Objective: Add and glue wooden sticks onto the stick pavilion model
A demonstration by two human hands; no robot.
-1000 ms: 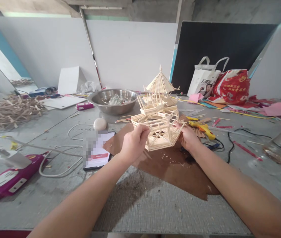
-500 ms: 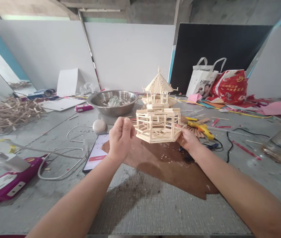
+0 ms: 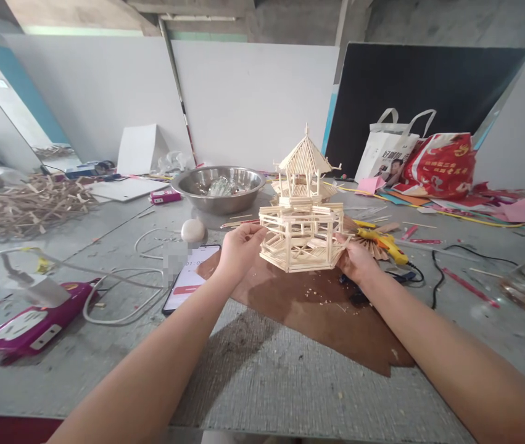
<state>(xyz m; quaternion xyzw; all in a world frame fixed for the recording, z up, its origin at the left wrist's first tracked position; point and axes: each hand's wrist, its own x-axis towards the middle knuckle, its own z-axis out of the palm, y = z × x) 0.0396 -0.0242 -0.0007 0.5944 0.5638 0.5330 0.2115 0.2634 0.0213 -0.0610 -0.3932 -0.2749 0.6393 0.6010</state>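
A many-sided open frame of pale wooden sticks (image 3: 297, 264), with railings and posts, is held level above the table. My right hand (image 3: 355, 258) grips its right corner, thumb on top and the other fingers partly hidden. At its left edge, my left hand (image 3: 241, 250) has thumb and fingers pinched together on the frame's side. Directly behind stands a small stick pavilion (image 3: 306, 157) with a pointed roof, its lower part hidden by the frame. Below lies a brown sheet (image 3: 336, 333) scattered with pale crumbs.
A yellow glue gun (image 3: 387, 246) lies beyond my right hand. Left are a phone (image 3: 188, 290), a white round object (image 3: 192, 230), a purple power strip (image 3: 35, 324) and cables. Farther back are a metal bowl (image 3: 218, 200), a stick heap (image 3: 35, 206) and bags (image 3: 438, 165).
The stick frame was tilted and has come level. My left hand drew away leftward, then came back to the frame's left edge. My right hand kept its grip.
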